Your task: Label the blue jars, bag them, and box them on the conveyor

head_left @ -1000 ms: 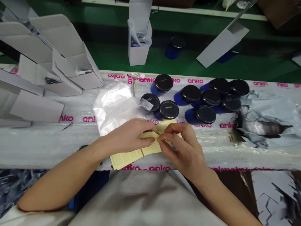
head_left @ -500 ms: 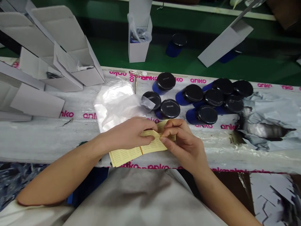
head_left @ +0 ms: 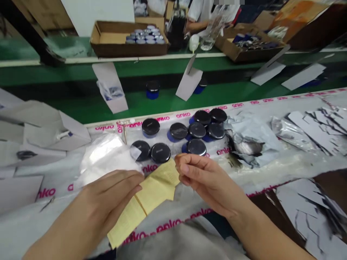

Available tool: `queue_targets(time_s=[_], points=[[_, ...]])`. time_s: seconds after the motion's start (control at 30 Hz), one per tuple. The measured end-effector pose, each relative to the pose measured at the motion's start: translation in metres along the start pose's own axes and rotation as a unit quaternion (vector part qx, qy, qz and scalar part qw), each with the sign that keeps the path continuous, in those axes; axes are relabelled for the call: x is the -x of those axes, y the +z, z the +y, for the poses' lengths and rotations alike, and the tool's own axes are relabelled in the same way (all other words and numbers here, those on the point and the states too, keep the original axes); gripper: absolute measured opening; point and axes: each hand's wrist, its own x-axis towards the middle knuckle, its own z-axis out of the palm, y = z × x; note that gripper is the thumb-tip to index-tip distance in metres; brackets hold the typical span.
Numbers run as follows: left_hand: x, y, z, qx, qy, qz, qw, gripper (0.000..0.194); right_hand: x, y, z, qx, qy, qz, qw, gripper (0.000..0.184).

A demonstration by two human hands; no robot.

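Observation:
A yellow sheet of printed labels (head_left: 155,186), creased and with a darker band across it, lies slantwise at the bench's near side. My left hand (head_left: 114,193) is closed on its left part, the fingers together along the top edge. Beside the sheet's right end, my right hand (head_left: 202,177) pinches thumb and fingers together. Whatever sits in that pinch is too small or hidden to make out. Just beyond my hands stand several blue jars with black lids (head_left: 160,153). Crumpled clear plastic bags (head_left: 101,157) lie beyond my left hand.
Open white boxes (head_left: 73,130) crowd the left. Grey torn wrapping (head_left: 252,141) lies to the right. On the green conveyor (head_left: 162,104) stand more white boxes and jars. Cardboard trays (head_left: 130,50) line the far shelf, with a person's arm (head_left: 199,26) behind.
The view has tilted up and turned right, bringing in the far shelf. My right fingers have moved from over the sheet to its right end. My hands are farther apart.

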Motion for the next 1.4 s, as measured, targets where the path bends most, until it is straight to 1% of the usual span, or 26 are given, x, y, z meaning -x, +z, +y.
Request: queue_targets(time_s=[0.1,0.17,0.2,0.23,0.27,0.37,0.4,0.43,0.47,0.5,0.53,0.6,0.67,0.7,0.77,0.83,0.9,0.93,0.97,1.0,1.07,1.13,1.2,1.27,1.33,1.4], points=[[-0.022,-0.025,-0.003,-0.027,-0.030,0.060,0.997,0.014,-0.006,-0.003,-0.012,0.017,-0.030,-0.004,0.999,0.028],[-0.049,-0.029,-0.016,-0.021,-0.064,0.096,0.993,0.012,-0.011,-0.006,-0.019,0.026,-0.040,-0.010,0.999,0.032],[-0.067,-0.027,-0.027,-0.002,-0.081,0.109,0.991,0.013,-0.014,-0.007,-0.023,0.027,-0.042,-0.013,0.999,0.034],[-0.088,-0.021,-0.040,0.023,-0.102,0.120,0.987,0.016,-0.017,-0.008,-0.026,0.027,-0.045,-0.015,0.999,0.036],[-0.110,-0.014,-0.055,0.058,-0.122,0.132,0.982,0.024,-0.019,-0.010,-0.029,0.027,-0.049,-0.016,0.998,0.038],[-0.175,0.019,-0.107,0.125,-0.186,0.156,0.962,0.073,-0.023,-0.013,-0.036,0.027,-0.069,-0.017,0.997,0.038],[-0.193,0.031,-0.123,0.149,-0.227,0.160,0.949,0.086,-0.024,-0.014,-0.037,0.030,-0.077,-0.017,0.996,0.036],[-0.208,0.042,-0.138,0.171,-0.280,0.167,0.930,0.094,-0.024,-0.015,-0.037,0.035,-0.086,-0.016,0.996,0.035],[-0.220,0.052,-0.151,0.182,-0.324,0.185,0.910,0.098,-0.024,-0.015,-0.037,0.043,-0.095,-0.013,0.994,0.035],[-0.229,0.059,-0.162,0.183,-0.342,0.195,0.901,0.099,-0.024,-0.016,-0.038,0.052,-0.104,-0.008,0.993,0.034],[-0.236,0.065,-0.170,0.183,-0.353,0.204,0.895,0.094,-0.024,-0.016,-0.038,0.063,-0.113,-0.003,0.992,0.033],[-0.242,0.070,-0.179,0.181,-0.345,0.212,0.897,0.078,-0.025,-0.017,-0.039,0.086,-0.129,0.003,0.988,0.032],[-0.240,0.067,-0.178,0.189,-0.322,0.214,0.903,0.065,-0.026,-0.019,-0.041,0.112,-0.143,0.006,0.983,0.030],[-0.237,0.063,-0.174,0.194,-0.306,0.215,0.907,0.063,-0.027,-0.021,-0.043,0.126,-0.151,0.007,0.980,0.028],[-0.225,0.052,-0.160,0.200,-0.266,0.218,0.917,0.067,-0.030,-0.023,-0.047,0.151,-0.171,0.015,0.973,0.025],[-0.205,0.039,-0.141,0.186,-0.177,0.229,0.939,0.067,-0.033,-0.024,-0.050,0.173,-0.195,0.024,0.965,0.024],[-0.181,0.028,-0.120,0.147,-0.037,0.241,0.959,0.061,-0.037,-0.024,-0.050,0.192,-0.208,0.031,0.959,0.025],[-0.168,0.023,-0.111,0.128,0.016,0.242,0.962,0.059,-0.038,-0.023,-0.049,0.199,-0.213,0.033,0.956,0.025],[-0.156,0.021,-0.102,0.113,0.051,0.242,0.962,0.059,-0.039,-0.021,-0.048,0.203,-0.219,0.035,0.954,0.026],[-0.145,0.019,-0.094,0.107,0.063,0.243,0.962,0.059,-0.040,-0.020,-0.046,0.206,-0.223,0.036,0.952,0.026],[-0.126,0.019,-0.083,0.114,0.050,0.257,0.958,0.062,-0.041,-0.015,-0.041,0.207,-0.233,0.036,0.950,0.027],[-0.112,0.020,-0.075,0.138,0.011,0.277,0.951,0.066,-0.039,-0.009,-0.039,0.212,-0.236,0.036,0.948,0.029],[-0.101,0.020,-0.069,0.157,-0.030,0.290,0.944,0.068,-0.037,-0.001,-0.040,0.224,-0.227,0.036,0.947,0.030],[-0.093,0.021,-0.063,0.163,-0.052,0.295,0.940,0.068,-0.035,0.010,-0.043,0.226,-0.223,0.033,0.948,0.031],[-0.086,0.022,-0.058,0.153,-0.057,0.300,0.940,0.070,-0.036,0.023,-0.044,0.208,-0.217,0.022,0.953,0.031],[-0.080,0.024,-0.053,0.109,-0.067,0.303,0.944,0.075,-0.038,0.037,-0.041,0.178,-0.214,0.001,0.960,0.029]])
